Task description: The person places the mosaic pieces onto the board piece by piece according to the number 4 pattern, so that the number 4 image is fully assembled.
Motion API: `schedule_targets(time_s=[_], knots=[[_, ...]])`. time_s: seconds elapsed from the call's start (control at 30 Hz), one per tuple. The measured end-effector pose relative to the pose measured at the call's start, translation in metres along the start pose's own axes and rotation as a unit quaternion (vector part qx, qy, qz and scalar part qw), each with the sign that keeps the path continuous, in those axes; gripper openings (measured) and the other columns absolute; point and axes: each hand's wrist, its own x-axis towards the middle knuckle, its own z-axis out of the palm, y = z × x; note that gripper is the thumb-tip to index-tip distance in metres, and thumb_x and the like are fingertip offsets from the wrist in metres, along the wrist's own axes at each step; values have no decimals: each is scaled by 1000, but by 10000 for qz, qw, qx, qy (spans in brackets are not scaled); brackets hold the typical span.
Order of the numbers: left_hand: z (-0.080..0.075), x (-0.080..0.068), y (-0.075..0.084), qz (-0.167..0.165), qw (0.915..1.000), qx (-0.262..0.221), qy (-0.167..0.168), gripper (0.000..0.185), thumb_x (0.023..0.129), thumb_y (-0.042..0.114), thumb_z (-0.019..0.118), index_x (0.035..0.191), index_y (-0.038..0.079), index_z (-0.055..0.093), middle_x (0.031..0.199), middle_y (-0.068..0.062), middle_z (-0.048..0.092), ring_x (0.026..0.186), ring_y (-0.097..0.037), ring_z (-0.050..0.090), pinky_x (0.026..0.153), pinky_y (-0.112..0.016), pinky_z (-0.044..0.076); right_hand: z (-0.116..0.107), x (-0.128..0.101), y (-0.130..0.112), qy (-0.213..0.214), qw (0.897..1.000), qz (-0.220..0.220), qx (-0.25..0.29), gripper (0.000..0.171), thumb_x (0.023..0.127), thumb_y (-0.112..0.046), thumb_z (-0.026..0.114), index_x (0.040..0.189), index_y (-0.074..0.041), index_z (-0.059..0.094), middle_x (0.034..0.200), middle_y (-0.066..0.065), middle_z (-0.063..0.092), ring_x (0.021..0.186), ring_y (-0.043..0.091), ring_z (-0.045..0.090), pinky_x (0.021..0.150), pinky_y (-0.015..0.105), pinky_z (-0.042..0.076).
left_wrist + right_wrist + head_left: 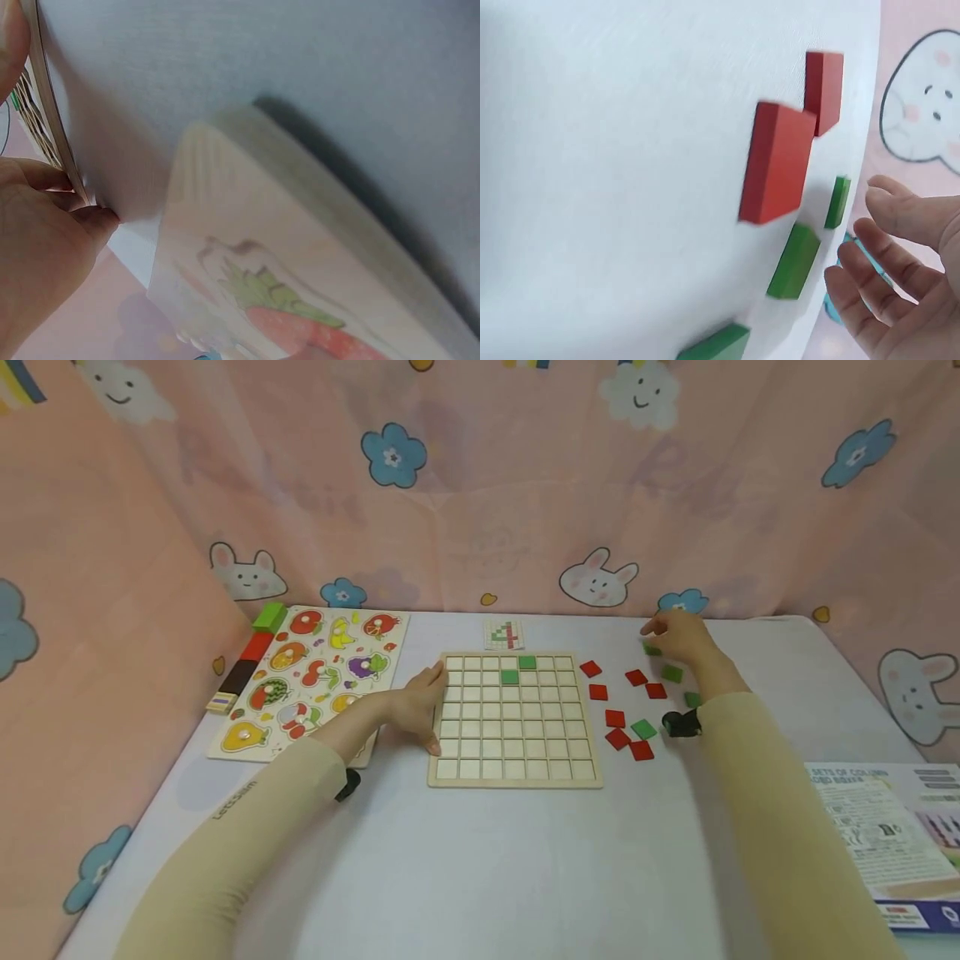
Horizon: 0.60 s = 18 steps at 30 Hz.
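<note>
A light wooden grid board (513, 782) lies flat, with one green tile (527, 662) in its top row and another green tile (510, 677) a row lower. My left hand (414, 706) rests along the board's left edge, thumb and fingers spread apart against the rim; the left wrist view shows fingertips at the board's side (52, 112). Over the far right of the table hovers my right hand (681, 639), fingers loosely bent, holding nothing. Just under it lies a green tile (652, 649), with a second green tile (793, 262) close by.
Several red tiles (615, 718) lie scattered right of the board. A small pattern card (503, 635) sits behind it. On the left are a fruit puzzle board (300, 685) and coloured blocks (257, 646). A printed box (892, 827) occupies the right front.
</note>
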Motion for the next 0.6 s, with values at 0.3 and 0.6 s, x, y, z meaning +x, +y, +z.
schedule_targets(time_s=[0.3, 0.6], knots=[[1, -1, -1, 12, 10000, 56, 38, 136, 70, 28, 89, 155, -3, -13, 164, -18, -23, 155, -36, -17, 129, -48, -3, 2, 0, 11, -358, 9992, 108, -147, 39, 96, -14, 57, 131, 3, 52, 136, 32, 48, 118, 47, 46, 106, 64, 43], [-1, -2, 0, -12, 10000, 11, 7, 135, 71, 28, 88, 156, -2, -12, 165, -17, -23, 155, -35, -18, 129, -49, -3, 6, -7, -8, 382, 9986, -365, 26, 21, 93, -12, 64, 104, 5, 57, 105, 26, 58, 92, 36, 50, 77, 42, 49]])
